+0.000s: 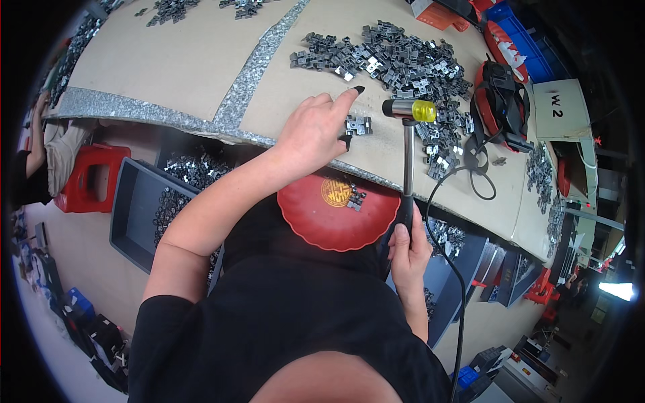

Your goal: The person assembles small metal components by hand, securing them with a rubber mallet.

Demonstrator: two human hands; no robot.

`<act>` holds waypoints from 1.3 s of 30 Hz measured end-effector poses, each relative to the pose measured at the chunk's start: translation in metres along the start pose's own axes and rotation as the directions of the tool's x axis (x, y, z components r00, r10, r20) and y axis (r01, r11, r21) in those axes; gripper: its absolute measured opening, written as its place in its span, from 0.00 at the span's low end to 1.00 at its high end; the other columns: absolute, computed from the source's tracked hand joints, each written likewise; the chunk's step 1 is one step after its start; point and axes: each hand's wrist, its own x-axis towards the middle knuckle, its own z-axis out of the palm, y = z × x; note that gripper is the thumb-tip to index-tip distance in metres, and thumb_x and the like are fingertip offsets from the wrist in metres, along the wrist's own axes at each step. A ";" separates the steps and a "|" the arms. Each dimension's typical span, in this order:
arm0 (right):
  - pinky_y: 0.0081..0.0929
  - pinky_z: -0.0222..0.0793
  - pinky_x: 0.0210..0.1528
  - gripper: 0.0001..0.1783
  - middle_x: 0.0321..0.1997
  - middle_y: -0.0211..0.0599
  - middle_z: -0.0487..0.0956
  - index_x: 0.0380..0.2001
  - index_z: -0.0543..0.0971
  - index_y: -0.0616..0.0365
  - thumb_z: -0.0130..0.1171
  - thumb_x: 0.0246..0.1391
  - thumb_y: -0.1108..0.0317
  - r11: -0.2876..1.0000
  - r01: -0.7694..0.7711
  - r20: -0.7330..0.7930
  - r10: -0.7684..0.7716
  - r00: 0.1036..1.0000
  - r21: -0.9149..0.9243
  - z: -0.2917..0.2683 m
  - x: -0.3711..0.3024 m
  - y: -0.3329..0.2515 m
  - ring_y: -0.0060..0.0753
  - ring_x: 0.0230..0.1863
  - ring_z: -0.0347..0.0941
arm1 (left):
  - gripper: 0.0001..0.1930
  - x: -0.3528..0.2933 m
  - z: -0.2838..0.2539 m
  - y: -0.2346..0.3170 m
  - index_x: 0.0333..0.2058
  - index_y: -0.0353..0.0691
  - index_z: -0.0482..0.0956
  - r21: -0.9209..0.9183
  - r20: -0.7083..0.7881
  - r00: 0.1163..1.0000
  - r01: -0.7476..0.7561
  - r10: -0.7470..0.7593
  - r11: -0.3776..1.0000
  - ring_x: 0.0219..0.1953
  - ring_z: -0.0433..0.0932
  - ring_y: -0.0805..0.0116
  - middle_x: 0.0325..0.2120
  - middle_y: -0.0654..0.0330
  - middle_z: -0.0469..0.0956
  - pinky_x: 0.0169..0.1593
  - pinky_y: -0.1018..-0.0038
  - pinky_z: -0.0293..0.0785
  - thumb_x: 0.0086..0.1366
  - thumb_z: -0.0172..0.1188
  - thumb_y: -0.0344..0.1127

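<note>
My left hand is over the table near its front edge, with black covers on the thumb and index fingertips. Its index finger and thumb are spread apart, and a small silver metal clip-like part lies on the table beside them. My right hand grips a small hammer by its black handle. The hammer's head, one end black and the other clear yellow, is raised to the right of that part. A red scalloped plate sits below the table edge at my lap, with a few metal parts in it.
A big heap of metal parts covers the table's far middle. Right of it lie a red-and-black strapped device, a dark cable and a blue crate. Grey bins flank my lap. A red stool and another person's arm are left.
</note>
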 end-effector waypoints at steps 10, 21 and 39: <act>0.10 0.54 0.15 0.23 0.15 0.24 0.66 0.56 0.60 0.61 0.43 0.57 0.70 0.986 -0.134 0.027 0.133 0.991 0.096 0.000 -0.005 0.001 0.10 0.14 0.58 | 0.35 -0.010 -0.002 0.002 0.50 0.35 0.61 -0.062 0.062 0.996 -0.054 0.058 0.997 0.36 0.69 0.52 0.29 0.51 0.73 0.43 0.63 0.66 0.39 0.61 0.27; 0.10 0.54 0.15 0.23 0.15 0.24 0.66 0.56 0.61 0.60 0.44 0.57 0.69 0.978 -0.162 0.017 0.161 0.987 0.130 0.001 -0.006 0.005 0.10 0.14 0.58 | 0.21 0.017 -0.025 -0.052 0.42 0.34 0.71 -0.128 -0.254 0.952 0.143 -0.172 0.981 0.40 0.70 0.52 0.36 0.50 0.73 0.46 0.65 0.66 0.44 0.57 0.25; 0.09 0.54 0.16 0.22 0.16 0.24 0.67 0.55 0.62 0.60 0.45 0.56 0.70 0.980 -0.179 0.037 0.177 0.984 0.088 0.001 -0.004 0.003 0.10 0.14 0.58 | 0.16 0.020 -0.016 -0.023 0.41 0.41 0.72 0.042 0.159 0.865 -0.487 0.475 0.873 0.39 0.71 0.63 0.33 0.60 0.75 0.43 0.71 0.68 0.51 0.47 0.27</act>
